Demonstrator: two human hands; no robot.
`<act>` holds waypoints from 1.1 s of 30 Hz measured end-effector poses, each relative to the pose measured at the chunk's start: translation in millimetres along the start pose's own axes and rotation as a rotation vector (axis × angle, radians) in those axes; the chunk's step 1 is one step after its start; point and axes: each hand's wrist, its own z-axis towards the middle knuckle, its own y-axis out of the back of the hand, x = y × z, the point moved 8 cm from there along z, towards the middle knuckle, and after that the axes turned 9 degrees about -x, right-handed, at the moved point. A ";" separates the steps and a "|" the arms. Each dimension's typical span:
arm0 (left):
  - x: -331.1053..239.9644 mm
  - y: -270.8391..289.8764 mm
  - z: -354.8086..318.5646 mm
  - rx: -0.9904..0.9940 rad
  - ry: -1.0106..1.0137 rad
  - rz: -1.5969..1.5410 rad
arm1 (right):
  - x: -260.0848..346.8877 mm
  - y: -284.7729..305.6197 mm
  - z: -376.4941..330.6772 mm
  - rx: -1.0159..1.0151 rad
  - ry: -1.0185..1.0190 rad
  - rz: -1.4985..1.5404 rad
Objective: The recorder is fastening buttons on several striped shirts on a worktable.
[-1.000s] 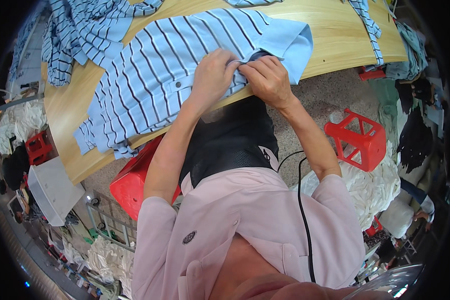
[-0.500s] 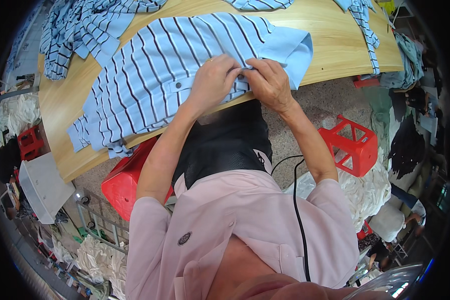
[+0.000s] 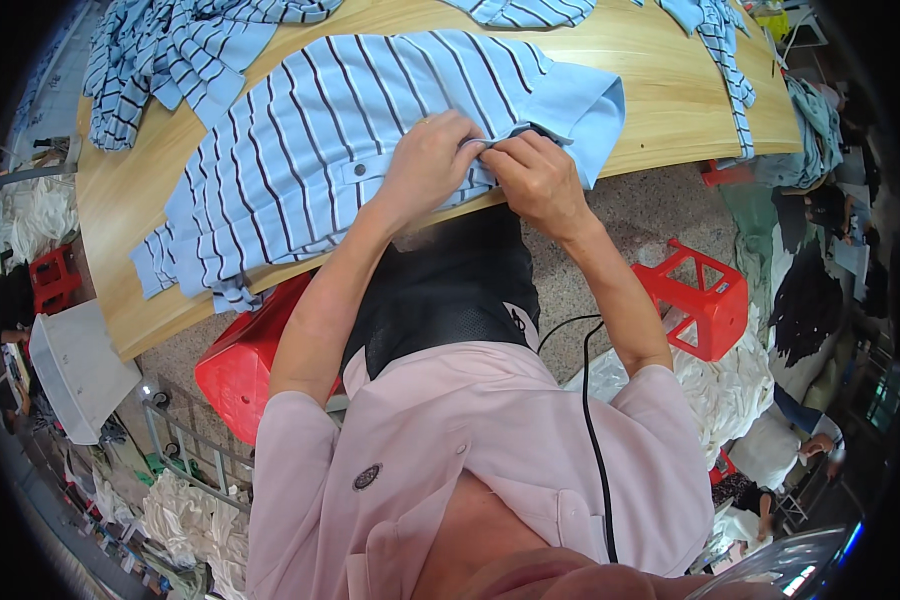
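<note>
A light-blue polo shirt [image 3: 300, 140] with dark and white stripes lies along the near edge of the wooden table [image 3: 670, 115]. Its plain blue collar [image 3: 595, 105] is at the right. On the placket, a dark button [image 3: 360, 170] shows just left of my hands. My left hand [image 3: 425, 165] pinches the placket edge between thumb and fingers. Right beside it, my right hand [image 3: 538, 178] is closed on the placket near the collar, its fingertips almost meeting the left thumb. Whatever lies under the fingertips is mostly hidden.
Striped blue garments [image 3: 175, 75] are heaped at the far left, with more [image 3: 725, 70] at the far right edge. A red stool [image 3: 705, 300] stands right of me, another red seat [image 3: 245, 375] left. A black cable [image 3: 595, 430] hangs down my front.
My right hand has turned and shifted slightly downward, fingers curling closer to the left thumb. A button visible between the hands earlier is now covered. The left hand keeps its place.
</note>
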 end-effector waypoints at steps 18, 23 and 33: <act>3.0 -1.8 2.7 0.103 -0.051 -0.019 | -6.8 -4.3 1.0 -0.019 0.046 -0.086; 0.9 -1.8 -2.4 0.119 -0.130 -0.042 | -14.9 0.9 5.3 0.069 -0.033 0.058; -3.3 -0.5 -9.1 0.024 -0.113 -0.021 | -28.1 -8.7 5.5 0.101 -0.174 0.232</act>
